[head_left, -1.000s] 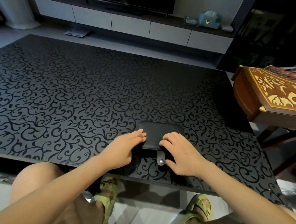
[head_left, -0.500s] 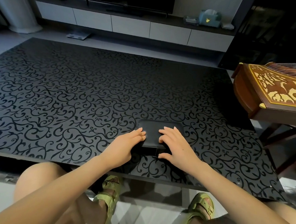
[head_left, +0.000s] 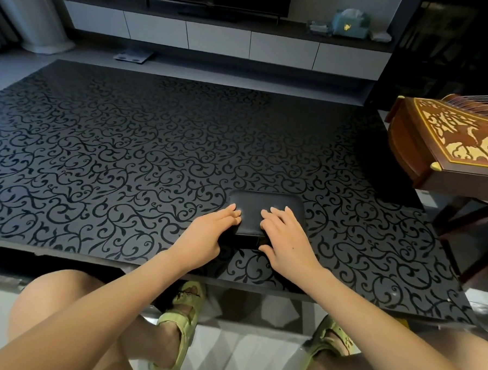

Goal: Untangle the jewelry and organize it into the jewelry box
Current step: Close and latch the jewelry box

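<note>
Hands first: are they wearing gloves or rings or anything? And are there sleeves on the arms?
No gloves. The left hand and the right hand are bare: no rings, watch or bracelet show, and the nails look short. The arms are bare too, with no sleeve in view. Light green sandals are on the feet.

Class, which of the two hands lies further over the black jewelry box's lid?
The right hand: its fingers spread across the lid of the jewelry box, while the left hand only touches the box's left edge with its fingertips.
</note>
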`<state>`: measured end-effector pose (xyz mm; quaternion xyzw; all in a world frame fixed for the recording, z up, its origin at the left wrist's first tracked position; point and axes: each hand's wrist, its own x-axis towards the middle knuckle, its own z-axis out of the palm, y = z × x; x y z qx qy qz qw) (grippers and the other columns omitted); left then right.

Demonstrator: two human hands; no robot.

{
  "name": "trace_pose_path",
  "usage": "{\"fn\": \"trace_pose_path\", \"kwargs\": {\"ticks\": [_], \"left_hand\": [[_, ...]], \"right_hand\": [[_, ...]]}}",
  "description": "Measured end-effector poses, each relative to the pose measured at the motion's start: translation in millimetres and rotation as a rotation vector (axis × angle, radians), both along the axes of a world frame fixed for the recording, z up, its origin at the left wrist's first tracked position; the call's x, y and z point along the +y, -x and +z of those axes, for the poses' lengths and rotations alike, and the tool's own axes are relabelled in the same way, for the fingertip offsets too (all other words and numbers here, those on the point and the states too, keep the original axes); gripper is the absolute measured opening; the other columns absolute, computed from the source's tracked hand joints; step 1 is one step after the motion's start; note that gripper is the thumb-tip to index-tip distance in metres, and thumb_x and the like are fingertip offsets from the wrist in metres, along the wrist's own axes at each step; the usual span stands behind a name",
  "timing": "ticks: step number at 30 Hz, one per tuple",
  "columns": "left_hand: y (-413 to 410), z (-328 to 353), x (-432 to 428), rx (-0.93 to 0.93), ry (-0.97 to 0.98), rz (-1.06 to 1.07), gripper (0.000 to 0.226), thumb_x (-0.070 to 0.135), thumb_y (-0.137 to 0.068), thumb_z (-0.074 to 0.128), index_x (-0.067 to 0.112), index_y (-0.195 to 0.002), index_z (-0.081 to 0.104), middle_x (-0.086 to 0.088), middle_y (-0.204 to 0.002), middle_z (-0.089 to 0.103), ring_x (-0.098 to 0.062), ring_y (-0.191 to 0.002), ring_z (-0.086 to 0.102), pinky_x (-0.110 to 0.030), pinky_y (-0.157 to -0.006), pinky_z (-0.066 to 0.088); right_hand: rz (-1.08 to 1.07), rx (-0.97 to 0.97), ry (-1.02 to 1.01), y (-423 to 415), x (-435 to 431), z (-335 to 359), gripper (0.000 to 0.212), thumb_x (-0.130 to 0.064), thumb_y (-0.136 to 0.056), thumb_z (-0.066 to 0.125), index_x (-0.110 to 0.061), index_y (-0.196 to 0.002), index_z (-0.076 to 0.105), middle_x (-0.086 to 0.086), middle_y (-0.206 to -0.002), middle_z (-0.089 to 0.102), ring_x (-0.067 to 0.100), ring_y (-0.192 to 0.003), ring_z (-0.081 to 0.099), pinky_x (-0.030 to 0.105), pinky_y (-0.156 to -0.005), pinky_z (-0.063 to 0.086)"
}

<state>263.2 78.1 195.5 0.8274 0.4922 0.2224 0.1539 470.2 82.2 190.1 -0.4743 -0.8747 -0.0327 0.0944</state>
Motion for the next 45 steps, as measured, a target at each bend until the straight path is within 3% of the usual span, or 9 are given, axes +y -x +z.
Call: {"fn": "trace_pose_path", "kwargs": {"ticks": [6,9,12,14,19,24,32,36,45], "left_hand": [[-11.4,0.8,-3.2,-0.272,0.17,0.221,0.043,-0.009,-0.084,0.047,0.009,-0.12,0.061,-0.002,-0.132,0.055,-0.007,-0.13,0.04,-0.024,-0.11,0.03],[-30.6,8.8,-9.1,-0.523,0.311,0.604,0.031,0.028,-0.093,0.055,0.013,-0.12,0.056,0.0,-0.118,0.06,-0.01,-0.107,0.055,-0.021,-0.088,0.041],[-43.9,9.2,-12.9,-0.631,0.621,0.677,0.031,0.044,-0.092,0.051,0.021,-0.112,0.05,-0.001,-0.096,0.059,-0.007,-0.075,0.051,-0.021,-0.065,0.039],[-49.1,4.6,-13.1,-0.726,0.674,0.686,0.03,0.043,-0.092,0.053,0.017,-0.106,0.057,-0.004,-0.094,0.061,-0.011,-0.072,0.052,-0.023,-0.065,0.041],[-39.8,13.8,-28.1,-1.196,0.73,0.725,0.038,0.027,-0.091,0.06,0.019,-0.127,0.052,-0.001,-0.124,0.059,-0.021,-0.113,0.055,-0.04,-0.096,0.046],[5.8,61.2,-54.8,-1.531,0.531,0.63,0.056,0.015,-0.079,0.073,0.017,-0.13,0.051,-0.006,-0.114,0.067,-0.02,-0.091,0.069,-0.039,-0.077,0.057],[115.9,87.3,-135.3,-1.606,0.193,0.83,0.043,0.016,-0.08,0.071,0.017,-0.118,0.052,-0.014,-0.112,0.065,-0.027,-0.097,0.066,-0.037,-0.059,0.058],[165.2,58.4,-171.8,-1.676,0.186,0.949,0.049,0.016,-0.082,0.07,0.016,-0.125,0.049,-0.015,-0.119,0.061,-0.029,-0.107,0.061,-0.037,-0.054,0.057],[235.7,-28.2,-215.7,-1.714,0.228,1.114,0.041,0.013,-0.082,0.069,0.017,-0.116,0.047,-0.017,-0.11,0.062,-0.032,-0.101,0.062,-0.048,-0.077,0.055]], "right_hand": [[-0.04,0.289,0.122,-8.5,0.3,9.3,0.043,-0.029,-0.075,0.076,-0.014,-0.11,0.056,0.002,-0.128,0.056,0.019,-0.124,0.046,0.036,-0.115,0.019],[-0.349,0.623,0.118,-19.3,-4.8,12.8,0.052,-0.038,-0.085,0.064,-0.013,-0.128,0.049,0.002,-0.134,0.051,0.018,-0.124,0.045,0.031,-0.107,0.028],[-0.648,0.734,0.451,-23.1,-4.8,11.1,0.063,-0.046,-0.093,0.048,-0.013,-0.144,0.033,0.004,-0.146,0.041,0.024,-0.133,0.039,0.037,-0.108,0.033],[-0.694,0.862,0.587,-18.0,-4.7,9.2,0.062,-0.046,-0.094,0.047,-0.016,-0.145,0.032,0.003,-0.147,0.04,0.023,-0.134,0.038,0.039,-0.109,0.034],[-0.695,1.129,0.578,-1.0,-20.5,18.8,0.063,-0.031,-0.094,0.055,-0.013,-0.147,0.026,0.003,-0.152,0.031,0.021,-0.139,0.03,0.037,-0.112,0.03],[-0.473,1.297,0.618,39.3,-45.8,44.4,0.06,-0.03,-0.092,0.058,-0.01,-0.143,0.035,-0.005,-0.138,0.045,0.011,-0.13,0.041,0.031,-0.109,0.034],[-0.091,1.024,0.582,110.2,-74.1,94.1,0.037,-0.025,-0.096,0.051,-0.012,-0.131,0.054,0.001,-0.131,0.056,0.005,-0.108,0.05,0.021,-0.092,0.039],[-0.03,0.825,0.549,138.7,-77.6,97.4,0.033,-0.032,-0.096,0.048,-0.019,-0.124,0.06,-0.004,-0.127,0.06,0.01,-0.112,0.054,0.03,-0.096,0.044],[0.038,0.214,0.404,197.9,-76.8,39.2,0.04,-0.034,-0.101,0.035,-0.021,-0.137,0.047,-0.001,-0.141,0.049,0.017,-0.127,0.046,0.03,-0.101,0.037]]}}
